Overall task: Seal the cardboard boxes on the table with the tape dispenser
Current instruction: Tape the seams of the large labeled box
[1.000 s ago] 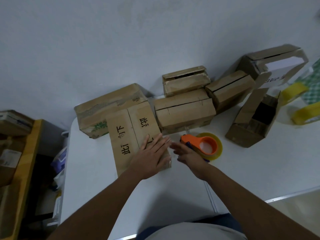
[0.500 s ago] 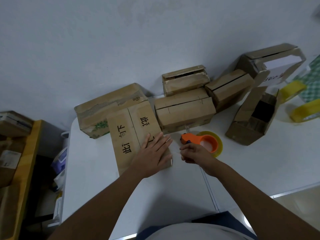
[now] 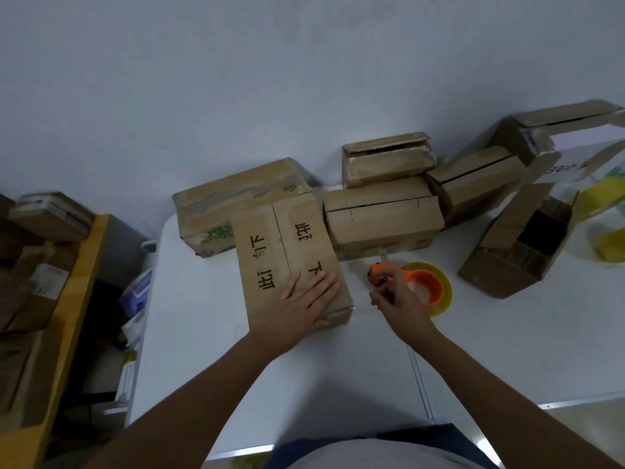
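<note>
Near box (image 3: 291,262): flat on the counter, flaps closed, black characters on top.
Tape dispenser (image 3: 414,286): orange, yellowish roll, lying just right of it.
Back boxes (image 3: 382,225): clustered along the wall.

The cardboard boxes (image 3: 384,220) were plain brown; the nearest box (image 3: 291,262) bore black printed characters, and the box behind it (image 3: 216,214) a green leaf print. The tape dispenser (image 3: 419,282) was orange, its tape roll (image 3: 443,292) yellowish. The table (image 3: 338,367) was white, the wall (image 3: 236,79) pale grey-blue
</note>
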The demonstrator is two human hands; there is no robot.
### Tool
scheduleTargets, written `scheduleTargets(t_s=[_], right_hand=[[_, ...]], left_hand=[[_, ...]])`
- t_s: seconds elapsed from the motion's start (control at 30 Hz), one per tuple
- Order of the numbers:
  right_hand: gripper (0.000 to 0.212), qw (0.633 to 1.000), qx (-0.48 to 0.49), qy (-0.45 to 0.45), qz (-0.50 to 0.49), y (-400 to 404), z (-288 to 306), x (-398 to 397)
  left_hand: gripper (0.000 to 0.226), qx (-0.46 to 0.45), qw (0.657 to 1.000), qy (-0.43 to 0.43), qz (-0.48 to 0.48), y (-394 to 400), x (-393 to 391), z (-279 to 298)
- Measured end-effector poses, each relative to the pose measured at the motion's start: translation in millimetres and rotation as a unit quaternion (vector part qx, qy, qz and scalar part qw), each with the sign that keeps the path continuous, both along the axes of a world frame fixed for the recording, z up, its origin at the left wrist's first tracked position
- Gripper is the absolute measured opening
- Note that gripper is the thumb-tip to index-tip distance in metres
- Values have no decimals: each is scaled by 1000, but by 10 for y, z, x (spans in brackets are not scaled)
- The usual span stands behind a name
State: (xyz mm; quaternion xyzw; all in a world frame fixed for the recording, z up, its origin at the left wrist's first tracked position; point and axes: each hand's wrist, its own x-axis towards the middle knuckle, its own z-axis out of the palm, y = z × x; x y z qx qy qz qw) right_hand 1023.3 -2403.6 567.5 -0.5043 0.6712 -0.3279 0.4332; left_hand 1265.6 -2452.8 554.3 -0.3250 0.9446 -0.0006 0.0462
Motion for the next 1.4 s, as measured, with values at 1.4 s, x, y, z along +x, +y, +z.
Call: scheduleTargets(t_s=[1.4], right_hand=[[47, 970, 76, -231, 2, -7, -358, 464]], left_hand=[[82, -15, 999, 32, 14, -53, -57, -16]])
